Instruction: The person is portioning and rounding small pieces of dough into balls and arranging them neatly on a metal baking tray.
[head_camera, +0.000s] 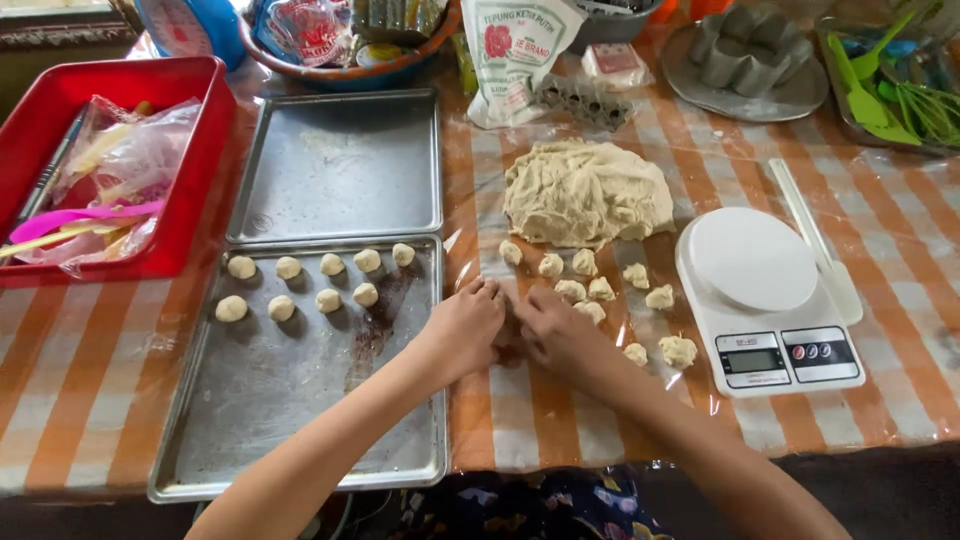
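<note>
My left hand (462, 328) and my right hand (560, 333) are pressed together on the clear plastic sheet, fingers curled around something hidden between them; I cannot see what it is. Several small rough dough pieces (598, 290) lie just beyond my hands. A large mound of pale dough (585, 192) sits behind them. To the left, a metal baking tray (290, 420) carries several rolled dough balls (325, 300) in two rows at its far end.
A white kitchen scale (765, 300) stands to the right, with a white spatula (812, 240) beside it. A second, bare metal tray (340, 165) lies behind the first. A red tub (190, 170) with plastic bags and utensils is at the left. Flour bag, moulds and bowls crowd the far edge.
</note>
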